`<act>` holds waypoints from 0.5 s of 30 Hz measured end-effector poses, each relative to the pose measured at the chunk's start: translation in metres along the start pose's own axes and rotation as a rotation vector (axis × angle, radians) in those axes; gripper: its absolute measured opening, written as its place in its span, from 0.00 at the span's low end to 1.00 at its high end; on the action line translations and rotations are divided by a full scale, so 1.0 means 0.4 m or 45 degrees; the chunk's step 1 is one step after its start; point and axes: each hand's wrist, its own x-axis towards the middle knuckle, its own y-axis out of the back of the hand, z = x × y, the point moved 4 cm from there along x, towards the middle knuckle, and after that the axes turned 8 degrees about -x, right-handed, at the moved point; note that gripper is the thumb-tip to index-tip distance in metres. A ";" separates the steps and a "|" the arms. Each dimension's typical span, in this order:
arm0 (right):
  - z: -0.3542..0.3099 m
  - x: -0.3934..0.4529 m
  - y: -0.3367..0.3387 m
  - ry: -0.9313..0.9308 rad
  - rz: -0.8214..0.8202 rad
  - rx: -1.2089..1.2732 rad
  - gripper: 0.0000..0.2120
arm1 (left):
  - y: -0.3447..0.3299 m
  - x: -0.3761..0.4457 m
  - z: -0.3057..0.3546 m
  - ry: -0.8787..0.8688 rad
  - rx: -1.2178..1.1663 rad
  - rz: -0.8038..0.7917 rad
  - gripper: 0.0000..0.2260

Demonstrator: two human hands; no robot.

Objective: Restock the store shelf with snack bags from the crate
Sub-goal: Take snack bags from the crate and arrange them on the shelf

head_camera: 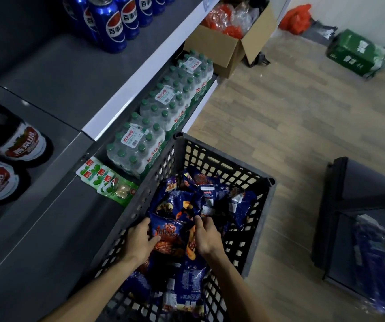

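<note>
A wood-look floor carries a black lattice crate beside grey shelving at frame left. Both forearms reach down into it: the left hand grips a blue snack bag by its edge, while the right hand pinches a neighbouring bag with curled fingers.

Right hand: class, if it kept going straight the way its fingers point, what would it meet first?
Probably the blue snack bags piled in the crate: the right hand points forward and down into them, fingertips seemingly already touching. Depth is unclear.

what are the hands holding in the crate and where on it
The left hand holds a blue snack bag by its left edge. The right hand has its fingers down among the bags; its grip cannot be told.
</note>
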 end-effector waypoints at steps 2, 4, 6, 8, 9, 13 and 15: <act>-0.012 0.001 0.013 0.058 0.066 -0.021 0.18 | -0.001 -0.003 0.013 -0.032 0.019 0.009 0.16; -0.037 -0.002 0.001 0.163 0.112 -0.058 0.15 | 0.004 -0.008 0.009 -0.017 0.053 0.013 0.15; -0.067 -0.003 -0.024 0.279 0.080 -0.111 0.16 | 0.009 -0.014 -0.004 -0.004 0.069 0.026 0.13; -0.103 0.003 -0.045 0.368 -0.017 -0.263 0.22 | 0.015 -0.015 -0.006 -0.007 0.070 0.033 0.11; -0.118 0.011 -0.050 0.386 -0.040 -0.382 0.25 | 0.019 -0.014 -0.004 -0.008 0.071 0.035 0.11; -0.161 0.036 -0.048 0.408 -0.002 -0.845 0.34 | 0.029 -0.001 -0.017 -0.010 0.119 0.032 0.11; -0.179 0.051 -0.059 0.512 -0.091 -1.035 0.35 | 0.026 0.005 -0.031 -0.024 0.152 0.021 0.12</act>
